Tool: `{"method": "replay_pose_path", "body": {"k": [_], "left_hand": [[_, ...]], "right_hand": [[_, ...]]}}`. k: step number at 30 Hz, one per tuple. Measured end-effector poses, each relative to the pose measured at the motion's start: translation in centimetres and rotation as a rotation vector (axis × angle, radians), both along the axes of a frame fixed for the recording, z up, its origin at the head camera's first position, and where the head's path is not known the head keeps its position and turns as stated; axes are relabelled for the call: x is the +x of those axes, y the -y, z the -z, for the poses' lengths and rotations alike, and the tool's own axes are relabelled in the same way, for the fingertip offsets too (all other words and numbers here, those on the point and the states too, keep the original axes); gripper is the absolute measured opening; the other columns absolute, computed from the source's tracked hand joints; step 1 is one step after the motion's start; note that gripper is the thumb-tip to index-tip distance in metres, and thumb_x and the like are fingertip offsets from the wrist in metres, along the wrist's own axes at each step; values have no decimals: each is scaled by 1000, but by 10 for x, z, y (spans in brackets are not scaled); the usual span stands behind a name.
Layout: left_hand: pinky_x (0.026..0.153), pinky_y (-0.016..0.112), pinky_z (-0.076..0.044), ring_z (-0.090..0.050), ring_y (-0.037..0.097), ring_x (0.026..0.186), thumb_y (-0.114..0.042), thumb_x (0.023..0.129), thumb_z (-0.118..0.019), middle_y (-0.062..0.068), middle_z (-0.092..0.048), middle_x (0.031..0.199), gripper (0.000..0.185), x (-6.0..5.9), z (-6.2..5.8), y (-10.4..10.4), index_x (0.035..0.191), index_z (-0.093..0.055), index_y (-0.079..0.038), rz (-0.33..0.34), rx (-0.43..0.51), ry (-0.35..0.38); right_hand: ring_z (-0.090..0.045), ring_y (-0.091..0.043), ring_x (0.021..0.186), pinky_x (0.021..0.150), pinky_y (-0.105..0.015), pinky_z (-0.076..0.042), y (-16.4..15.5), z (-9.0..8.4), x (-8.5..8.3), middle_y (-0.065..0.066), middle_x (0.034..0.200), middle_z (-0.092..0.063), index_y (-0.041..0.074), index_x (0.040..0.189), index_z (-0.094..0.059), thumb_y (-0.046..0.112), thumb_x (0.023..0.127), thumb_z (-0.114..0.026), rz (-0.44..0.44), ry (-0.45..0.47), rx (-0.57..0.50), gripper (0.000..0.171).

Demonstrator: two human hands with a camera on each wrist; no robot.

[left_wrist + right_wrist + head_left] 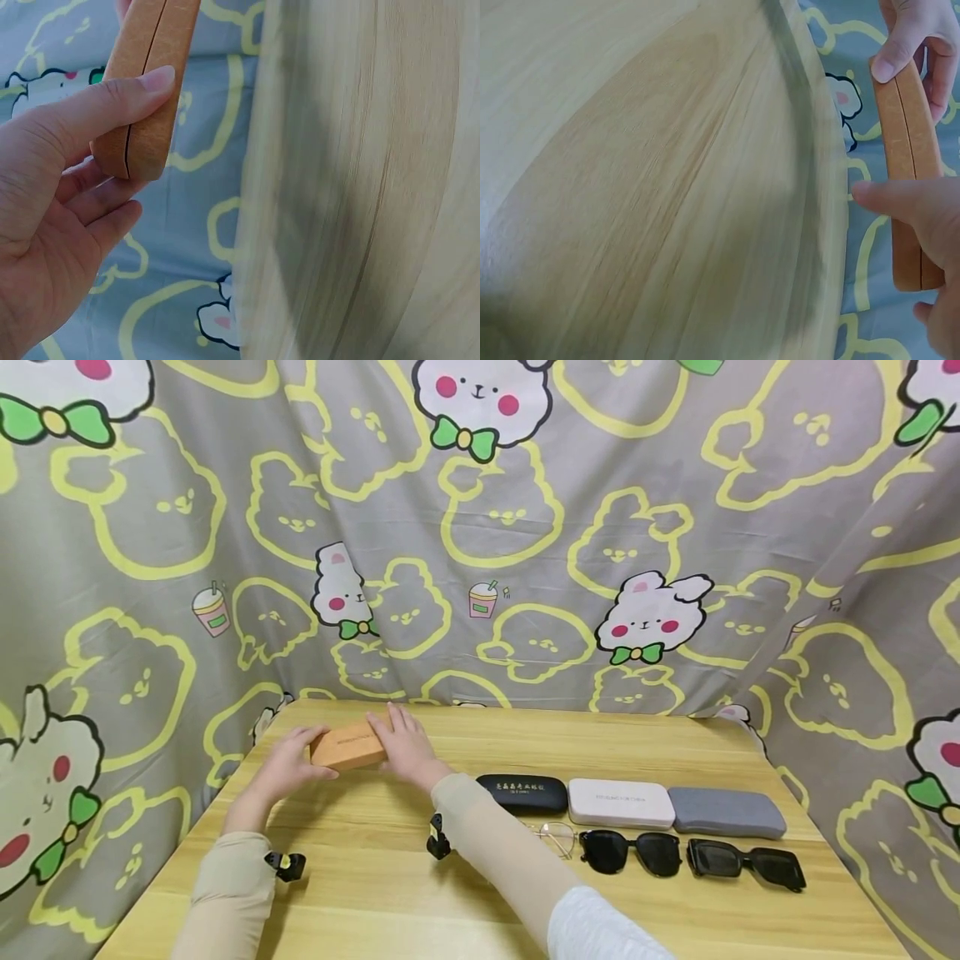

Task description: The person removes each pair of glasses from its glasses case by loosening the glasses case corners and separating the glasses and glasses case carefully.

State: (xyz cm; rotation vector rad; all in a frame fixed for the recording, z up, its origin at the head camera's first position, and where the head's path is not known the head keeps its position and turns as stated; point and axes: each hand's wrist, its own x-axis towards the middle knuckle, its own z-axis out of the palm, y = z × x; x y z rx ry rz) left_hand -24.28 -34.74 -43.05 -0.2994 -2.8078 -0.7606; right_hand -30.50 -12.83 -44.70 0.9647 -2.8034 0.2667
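Observation:
An orange-brown glasses case (348, 744), closed along a thin seam, is held up above the back left of the table between both hands. My left hand (288, 765) grips its left end; in the left wrist view the thumb of that hand (71, 157) lies across the seam side with the fingers behind. At the other end my right hand (408, 747) holds the case, fingers over the top. The right wrist view has the right hand (934, 225) near, its thumb reaching past the case (910, 142), and the left hand beyond.
To the right stand a black glasses case (525, 795), a white case (621, 803) and a grey case (726, 812) in a row. Before them lie wire-framed glasses (558, 839), black sunglasses (630, 852) and rectangular sunglasses (746, 862). A patterned curtain (517, 585) surrounds the wooden table (375, 893).

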Motion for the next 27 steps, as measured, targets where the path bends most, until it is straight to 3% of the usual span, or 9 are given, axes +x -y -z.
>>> {"method": "replay_pose_path", "body": {"k": [8,12,16,21,27], "left_hand": [[102,63,-39,-49,49,121,-13,70,-86,30,-52,132,80,1,1,-8,138,-47,4,-17,-14,21],[102,64,-38,-48,51,121,-13,72,-84,31,-49,135,80,2,1,-14,139,-46,4,-23,-77,12],[107,69,-27,-43,52,127,-17,73,-84,32,-47,139,81,5,3,-20,141,-45,2,-39,-132,-11],[109,73,-16,-32,51,136,-20,73,-84,32,-42,145,85,7,2,-29,144,-41,1,-55,-125,-4],[108,75,-16,-28,52,139,-23,72,-85,31,-41,146,89,10,3,-37,146,-40,-2,-61,-123,-4]], "right_hand": [[-38,-28,136,111,-38,-41,-4,4,3,-10,146,-40,23,153,-29,37,81,-78,5,-53,-21,89],[-39,-29,135,109,-40,-43,-6,9,5,-11,145,-40,22,152,-32,36,81,-78,24,-53,-52,86],[-37,-30,136,109,-40,-43,-8,11,8,-13,147,-38,21,151,-33,35,81,-78,44,-49,-73,84],[-35,-30,137,111,-42,-40,-12,9,15,-14,148,-37,21,150,-33,33,82,-78,62,-23,-103,83],[-36,-31,135,106,-42,-44,-20,9,25,-15,145,-39,19,149,-36,28,81,-79,67,-42,-136,80]]}}
